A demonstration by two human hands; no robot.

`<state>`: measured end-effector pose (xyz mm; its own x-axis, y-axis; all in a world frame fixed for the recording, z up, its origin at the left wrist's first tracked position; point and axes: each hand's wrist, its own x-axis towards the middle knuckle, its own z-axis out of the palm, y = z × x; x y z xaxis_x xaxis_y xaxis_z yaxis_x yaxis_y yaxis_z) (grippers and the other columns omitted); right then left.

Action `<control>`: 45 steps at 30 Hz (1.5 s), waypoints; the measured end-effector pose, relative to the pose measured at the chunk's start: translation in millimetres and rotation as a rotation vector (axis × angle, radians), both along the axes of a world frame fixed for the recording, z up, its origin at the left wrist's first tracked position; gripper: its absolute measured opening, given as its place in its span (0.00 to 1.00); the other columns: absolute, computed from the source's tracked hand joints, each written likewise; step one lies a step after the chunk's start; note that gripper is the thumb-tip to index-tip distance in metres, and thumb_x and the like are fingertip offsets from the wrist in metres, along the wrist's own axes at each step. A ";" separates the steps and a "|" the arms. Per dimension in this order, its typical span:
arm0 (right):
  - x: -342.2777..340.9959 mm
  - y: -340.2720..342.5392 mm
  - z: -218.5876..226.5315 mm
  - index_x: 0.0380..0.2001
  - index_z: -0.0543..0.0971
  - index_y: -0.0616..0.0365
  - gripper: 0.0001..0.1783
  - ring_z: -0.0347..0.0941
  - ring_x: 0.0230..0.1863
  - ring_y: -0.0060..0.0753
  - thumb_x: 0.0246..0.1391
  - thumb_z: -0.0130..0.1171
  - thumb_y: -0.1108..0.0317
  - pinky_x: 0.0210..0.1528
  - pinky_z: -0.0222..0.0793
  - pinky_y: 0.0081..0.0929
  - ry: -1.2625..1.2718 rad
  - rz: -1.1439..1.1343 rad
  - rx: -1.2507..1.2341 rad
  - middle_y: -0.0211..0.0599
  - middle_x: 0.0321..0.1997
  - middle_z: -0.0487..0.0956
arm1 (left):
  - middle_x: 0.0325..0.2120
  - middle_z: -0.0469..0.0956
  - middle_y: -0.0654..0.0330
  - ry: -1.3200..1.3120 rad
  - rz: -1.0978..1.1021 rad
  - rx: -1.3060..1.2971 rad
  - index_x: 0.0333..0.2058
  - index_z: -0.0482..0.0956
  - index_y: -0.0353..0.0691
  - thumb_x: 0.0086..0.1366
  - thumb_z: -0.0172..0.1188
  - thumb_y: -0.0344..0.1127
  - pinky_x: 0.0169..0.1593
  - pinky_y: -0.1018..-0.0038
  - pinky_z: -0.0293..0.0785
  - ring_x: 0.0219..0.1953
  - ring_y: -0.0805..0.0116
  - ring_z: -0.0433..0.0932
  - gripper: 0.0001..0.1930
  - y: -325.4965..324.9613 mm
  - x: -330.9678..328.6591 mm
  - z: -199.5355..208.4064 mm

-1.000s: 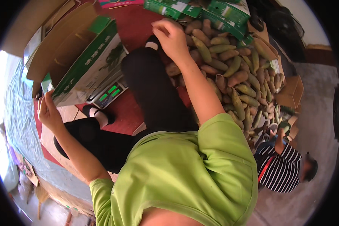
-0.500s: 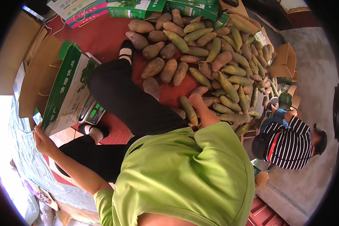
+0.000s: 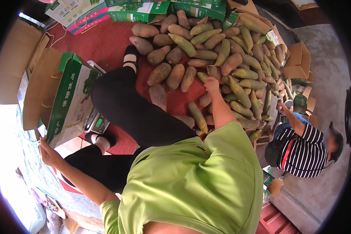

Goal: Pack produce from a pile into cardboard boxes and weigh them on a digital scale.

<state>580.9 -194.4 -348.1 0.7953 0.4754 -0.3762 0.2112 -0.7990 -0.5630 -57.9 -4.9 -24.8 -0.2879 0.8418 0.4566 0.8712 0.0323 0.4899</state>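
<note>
A carton [image 3: 68, 105] in green and white, its brown flaps raised, rests on a digital scale [image 3: 99, 124] with a lit green display. At the carton's near lower edge, my left hand [image 3: 50, 156] pinches the cardboard. My right hand [image 3: 212, 85] reaches into the heap and is closed over the lower end of a long green radish [image 3: 202, 77]. The radish's upper tip shows beyond my fingers; the rest is hidden. Beside it lie more green radishes [image 3: 238, 91] and thick brownish-pink roots [image 3: 175, 76] like sweet potatoes.
Green and white cartons [image 3: 138, 11] line the far edge of the red floor covering [image 3: 105, 39]. An open brown carton [image 3: 296, 60] stands at the right. Another person in a striped shirt [image 3: 304, 156] works on the right side. My black-trousered legs [image 3: 136, 105] are between carton and heap.
My right hand has moved forward, from beside the nearer green radish to another farther into the heap. My left hand stays at the carton. The other person has stretched an arm toward the heap.
</note>
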 end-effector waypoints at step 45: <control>-7.0 2.6 108.5 0.32 0.79 0.58 0.07 0.68 0.22 0.23 0.50 0.54 0.71 0.21 0.71 0.25 0.158 -0.300 0.347 0.28 0.24 0.73 | 0.31 0.81 0.61 -0.127 -0.084 0.077 0.35 0.81 0.36 0.68 0.48 0.43 0.42 0.77 0.70 0.36 0.73 0.76 0.17 2.6 -10.8 -6.8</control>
